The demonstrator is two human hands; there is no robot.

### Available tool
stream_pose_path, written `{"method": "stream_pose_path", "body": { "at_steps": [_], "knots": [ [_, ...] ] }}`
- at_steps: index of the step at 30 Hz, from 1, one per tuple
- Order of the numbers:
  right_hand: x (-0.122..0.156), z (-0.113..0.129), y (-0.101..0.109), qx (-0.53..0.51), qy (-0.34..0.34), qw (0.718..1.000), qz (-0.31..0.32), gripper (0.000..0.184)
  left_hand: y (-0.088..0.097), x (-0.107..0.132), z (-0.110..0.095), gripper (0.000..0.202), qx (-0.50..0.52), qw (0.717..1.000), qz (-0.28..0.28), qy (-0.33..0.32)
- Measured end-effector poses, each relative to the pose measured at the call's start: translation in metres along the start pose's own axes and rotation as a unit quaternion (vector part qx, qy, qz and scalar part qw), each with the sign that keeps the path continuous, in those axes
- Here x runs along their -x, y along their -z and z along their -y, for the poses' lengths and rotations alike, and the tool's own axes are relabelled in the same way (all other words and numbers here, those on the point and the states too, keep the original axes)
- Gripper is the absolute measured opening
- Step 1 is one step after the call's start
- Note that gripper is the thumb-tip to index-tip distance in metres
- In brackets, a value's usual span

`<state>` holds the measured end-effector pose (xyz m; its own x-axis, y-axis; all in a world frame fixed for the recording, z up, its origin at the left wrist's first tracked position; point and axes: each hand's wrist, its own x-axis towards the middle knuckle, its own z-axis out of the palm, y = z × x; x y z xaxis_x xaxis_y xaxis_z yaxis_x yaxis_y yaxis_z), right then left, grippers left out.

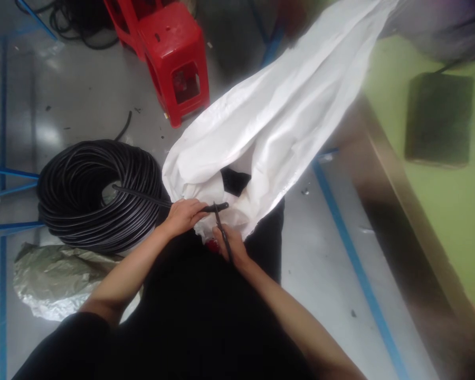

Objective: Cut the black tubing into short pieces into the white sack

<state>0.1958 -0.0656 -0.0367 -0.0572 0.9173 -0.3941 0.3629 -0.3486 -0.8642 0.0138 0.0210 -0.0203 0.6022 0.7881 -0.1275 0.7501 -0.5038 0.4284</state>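
My left hand (187,215) is closed around a black cable (148,197), whose loose end sticks out past the fingers. The cable runs left to a large coil of black cable (71,195) on the floor. In my right hand (237,244) is a slim dark hand tool (224,236); whether it is scissors or pliers I cannot tell. Its tip crosses the cable near the loose end. Beneath both hands, a long white plastic sack (237,126) lies across my lap and stretches to the upper right.
Red plastic stools (174,42) stand beyond the coil. A crumpled silvery-green wrapping (63,274) lies by my left arm. On the right are a green surface (431,211) with a dark square box (439,119) and its brown edge (399,174). Blue tape (360,269) marks the grey floor.
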Motion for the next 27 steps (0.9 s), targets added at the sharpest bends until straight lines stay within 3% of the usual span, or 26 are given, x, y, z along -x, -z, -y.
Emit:
{"method": "stream_pose_path", "body": {
  "at_steps": [11,20,27],
  "knots": [
    [-0.001,-0.003,0.003,-0.028,-0.061,0.998,-0.003,0.043,0.003,0.005,0.013,0.032,0.025,0.999,-0.033,0.020],
    [-0.018,0.017,0.008,-0.131,-0.051,0.990,-0.002,0.037,-0.013,0.009,-0.018,0.031,0.047,0.998,0.038,-0.016],
    [-0.022,0.012,0.007,-0.192,-0.080,0.978,-0.013,0.041,-0.010,0.030,0.007,0.037,0.067,0.996,0.055,-0.002]
  ]
}}
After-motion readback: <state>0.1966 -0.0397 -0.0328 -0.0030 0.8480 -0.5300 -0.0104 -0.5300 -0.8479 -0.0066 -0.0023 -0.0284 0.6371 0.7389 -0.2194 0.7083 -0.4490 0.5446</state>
